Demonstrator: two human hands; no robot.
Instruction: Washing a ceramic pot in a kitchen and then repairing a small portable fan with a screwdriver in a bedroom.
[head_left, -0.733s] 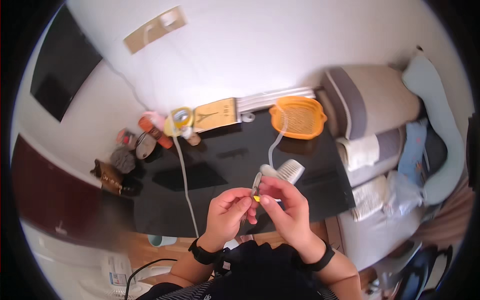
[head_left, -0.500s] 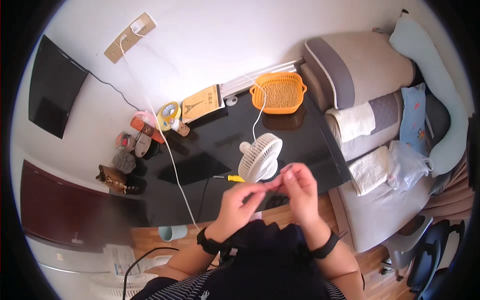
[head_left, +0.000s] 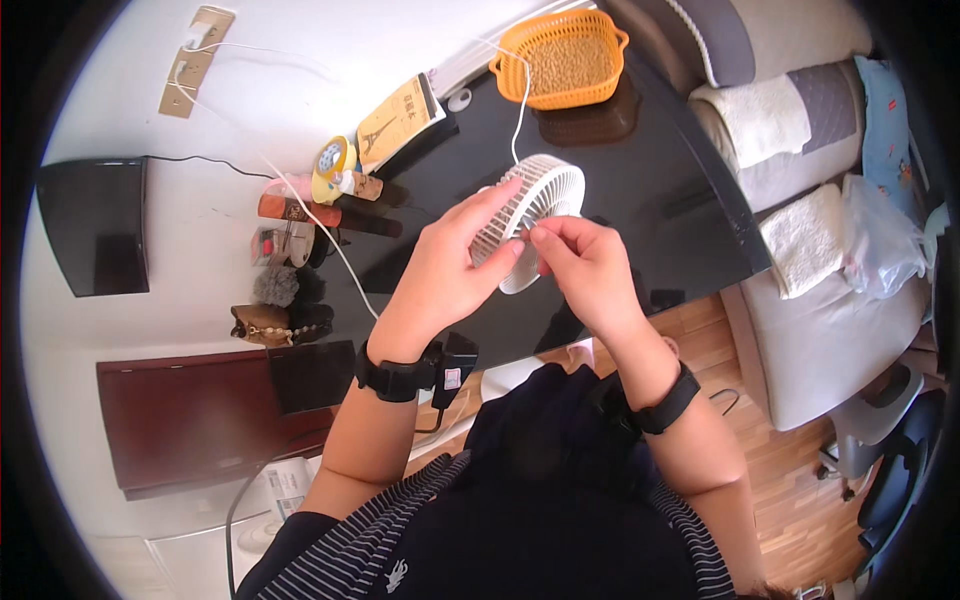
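A small white fan (head_left: 560, 185) stands on the glossy black table (head_left: 640, 185), its grille tilted. My left hand (head_left: 450, 255) is at the fan's left side, with a finger along the grille and the thumb near its front, gripping it. At the front of the grille, my right hand (head_left: 590, 270) pinches thumb and forefinger together. A small greyish bit shows by those fingertips, too small to name. Part of the grille and the fan's base are hidden behind my hands. Each wrist wears a black band.
An orange basket (head_left: 560, 95) of light brown pellets stands at the back. A white cable (head_left: 330, 235) runs from the wall sockets (head_left: 190, 65) toward my left arm. Along the wall stand a notebook (head_left: 400, 120), a tape roll (head_left: 335, 165) and a brown pouch (head_left: 262, 325). At right is a sofa (head_left: 830, 340).
My hands have moved forward from the near side of the fan onto its grille. Their fingertips met before; now they are apart. The view has shifted, and the yellow-handled tool is out of sight.
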